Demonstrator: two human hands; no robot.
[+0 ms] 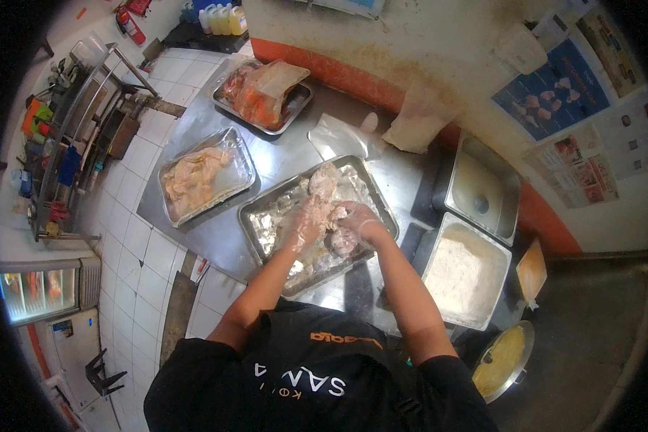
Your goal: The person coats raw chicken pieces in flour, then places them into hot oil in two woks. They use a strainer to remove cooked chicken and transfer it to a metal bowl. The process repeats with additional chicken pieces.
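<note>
Both of my hands wear clear plastic gloves and work over a lined metal tray (252, 220). In my left hand (304, 225) is a flour-coated piece of meat (322, 209), probably chicken. My right hand (363, 220) has its fingers bent around a small coated piece (337, 215) close beside it. Another coated piece (324, 181) lies towards the tray's far side. Just below my right fingers rests a rounded coated piece (344, 242). The gloves partly hide where the pieces meet.
Left on the steel table (216, 237) stands a tray of raw chicken (197, 178); behind it, a tray of reddish marinated meat (259, 100) under plastic. To the right are a flour pan (456, 272), a pan of pale liquid (480, 186) and a pan of yellowish contents (499, 362).
</note>
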